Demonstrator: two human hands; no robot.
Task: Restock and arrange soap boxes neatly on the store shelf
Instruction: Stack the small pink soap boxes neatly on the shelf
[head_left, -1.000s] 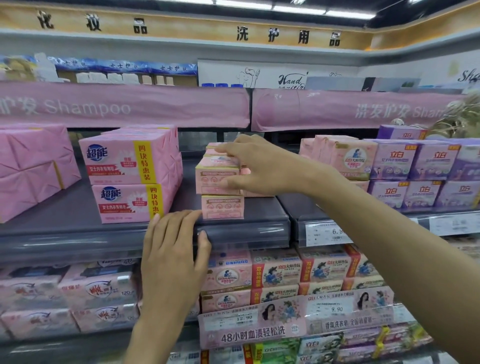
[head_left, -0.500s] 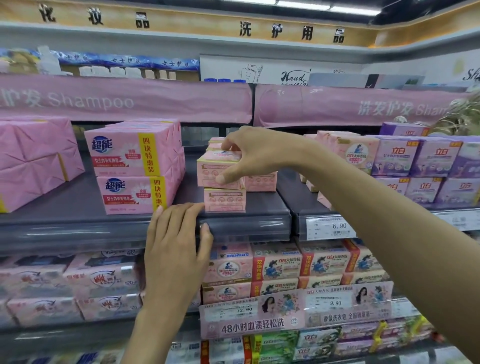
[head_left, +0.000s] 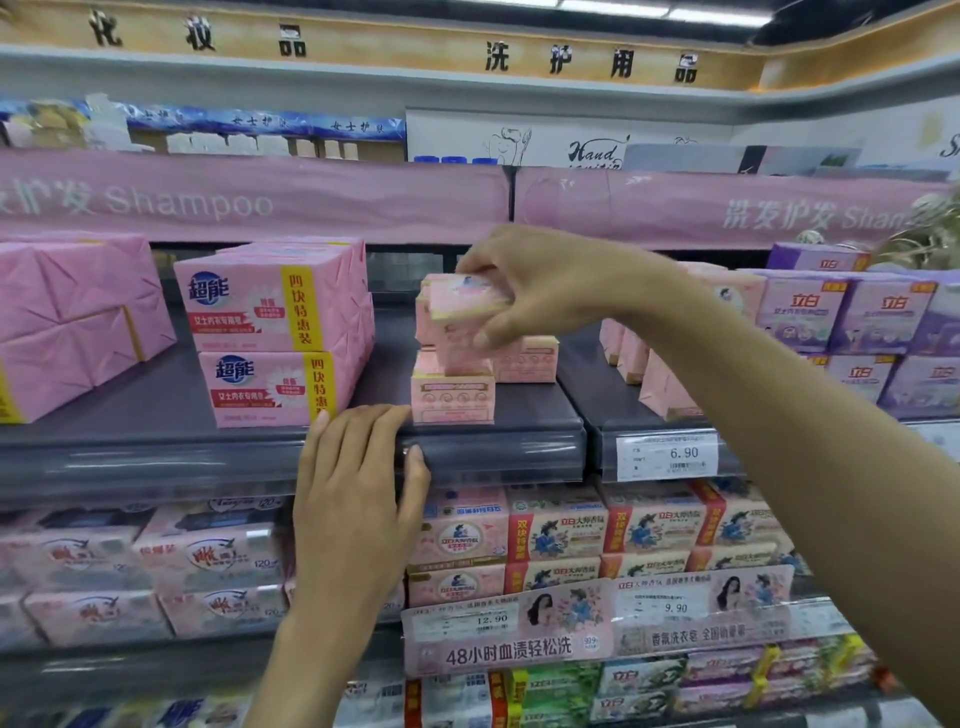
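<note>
Midway through a restock, as the head camera shows it: the person's right hand (head_left: 550, 296) pinches a small pink soap box (head_left: 465, 299) between thumb and curled fingers. It holds the box tilted above the front soap box (head_left: 452, 389), which stands at the lip of the grey shelf (head_left: 524, 431). Another pink box shows between the two, and it cannot be told whether it is in the grip or already sits on the stack. The left hand (head_left: 358, 499) lies flat on the shelf edge, just left of and below the front soap box, with fingers straight and holding nothing. One more matching box (head_left: 527, 358) sits behind and to the right of the front soap box. Two stacked pink multipacks (head_left: 275, 332) stand to its left, and purple boxes (head_left: 857, 322) are well off to its right. A price tag (head_left: 670, 456) reading 6.90 hangs below and to the right. The job looks to be at an early stage. Only a short, uneven stack of these small boxes is up, the held box is not yet set down square, and the row has yet to be filled and faced forward.
</note>
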